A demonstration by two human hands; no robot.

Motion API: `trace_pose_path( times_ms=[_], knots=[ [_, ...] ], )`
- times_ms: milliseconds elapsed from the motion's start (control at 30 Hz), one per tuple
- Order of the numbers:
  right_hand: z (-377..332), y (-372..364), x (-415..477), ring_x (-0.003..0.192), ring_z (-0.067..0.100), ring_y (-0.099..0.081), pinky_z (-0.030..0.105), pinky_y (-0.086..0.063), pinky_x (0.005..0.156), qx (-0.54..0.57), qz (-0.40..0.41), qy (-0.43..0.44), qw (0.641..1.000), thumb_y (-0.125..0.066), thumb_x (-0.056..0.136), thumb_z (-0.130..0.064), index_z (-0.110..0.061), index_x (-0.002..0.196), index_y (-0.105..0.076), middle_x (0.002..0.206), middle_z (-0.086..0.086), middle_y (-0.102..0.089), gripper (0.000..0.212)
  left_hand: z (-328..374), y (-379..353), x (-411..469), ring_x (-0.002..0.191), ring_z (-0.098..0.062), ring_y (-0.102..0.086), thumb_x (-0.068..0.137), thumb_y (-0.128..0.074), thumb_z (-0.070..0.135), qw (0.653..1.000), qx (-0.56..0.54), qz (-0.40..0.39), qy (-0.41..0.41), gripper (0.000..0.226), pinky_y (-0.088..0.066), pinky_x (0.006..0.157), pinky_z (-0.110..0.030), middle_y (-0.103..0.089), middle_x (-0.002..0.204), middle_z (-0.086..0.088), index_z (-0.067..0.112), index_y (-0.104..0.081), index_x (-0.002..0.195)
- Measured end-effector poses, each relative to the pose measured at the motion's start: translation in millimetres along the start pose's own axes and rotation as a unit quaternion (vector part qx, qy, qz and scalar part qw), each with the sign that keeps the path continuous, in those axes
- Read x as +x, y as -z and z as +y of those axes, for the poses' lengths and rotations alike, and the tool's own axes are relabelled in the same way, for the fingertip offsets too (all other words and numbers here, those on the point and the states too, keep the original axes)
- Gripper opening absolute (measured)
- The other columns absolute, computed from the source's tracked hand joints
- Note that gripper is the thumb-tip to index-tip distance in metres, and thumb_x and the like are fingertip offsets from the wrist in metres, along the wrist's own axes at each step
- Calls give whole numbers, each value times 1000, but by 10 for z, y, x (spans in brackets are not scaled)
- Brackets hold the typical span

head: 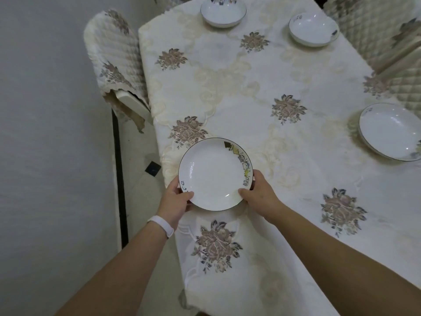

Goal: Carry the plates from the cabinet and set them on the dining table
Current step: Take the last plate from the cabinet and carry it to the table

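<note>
plate (213, 176): between both hands, at the near left edge of the surface (284, 137) | left hand (176, 198): grips its left rim, thumb on top | right hand (259, 193): grips its right rim | three more plates (314, 28) sit farther away

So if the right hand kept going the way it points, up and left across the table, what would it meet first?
The plate it already grips with the left hand. Past that lies bare tablecloth, then probably the chair at the table's left edge, though depth is unclear.
</note>
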State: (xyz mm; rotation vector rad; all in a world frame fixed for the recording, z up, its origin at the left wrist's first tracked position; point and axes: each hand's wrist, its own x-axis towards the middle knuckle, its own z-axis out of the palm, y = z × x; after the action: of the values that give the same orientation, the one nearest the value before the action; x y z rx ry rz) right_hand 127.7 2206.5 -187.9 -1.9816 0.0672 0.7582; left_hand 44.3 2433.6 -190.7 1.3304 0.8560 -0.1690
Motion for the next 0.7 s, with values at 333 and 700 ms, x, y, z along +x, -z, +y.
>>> trace_pose_path(
  times_ms=[333,700],
  knots=[
    [103,-45,168,91,5,-63,33,-53,79,16,33,-14,999,-60,80,-16,-37,132,-41,103,-13,-67,59,-26,-4,114,69,-15,-56,88,-59,0,997,71,8,8,44,-46,52,-24,-67,95,-3,37,-62,112],
    [-2,158,84,78,10,-62,28,-47,65,-50,55,2,997,-62,88,-35,-27,129,-48,90,-8,-62,44,142,174,-126,79,-18,-71,91,-64,22,994,95,-28,40,29,-53,62,-30,-73,103,-8,28,-57,118]
  ],
)
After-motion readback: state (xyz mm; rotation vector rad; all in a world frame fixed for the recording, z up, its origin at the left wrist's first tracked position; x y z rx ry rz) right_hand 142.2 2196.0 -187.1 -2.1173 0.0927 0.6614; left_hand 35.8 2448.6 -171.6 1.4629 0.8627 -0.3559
